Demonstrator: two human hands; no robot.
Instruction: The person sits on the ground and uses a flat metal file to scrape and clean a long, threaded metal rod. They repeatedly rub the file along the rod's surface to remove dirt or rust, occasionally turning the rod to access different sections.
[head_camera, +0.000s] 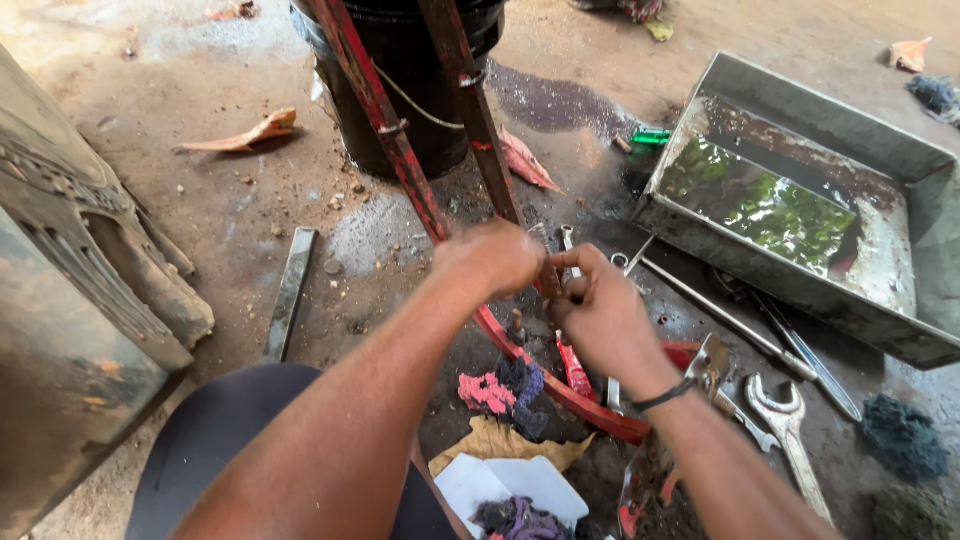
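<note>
Both hands meet on a red metal frame on a dirt floor.

The red frame (420, 190) leans from a black drum (400, 90) down toward the person, curving under the wrists. The left hand (495, 258) is closed over its bar; the right hand (600, 315) pinches a small part against it, though what exactly I cannot tell. To do this well, I judge the left hand should hold the bar steady while the right works in small, square turns. Just right of them lie a spanner (790, 430) and long rods (720, 310); further right, a metal tray (900, 160) of liquid. Rags (505, 390) sit below the hands.
</note>
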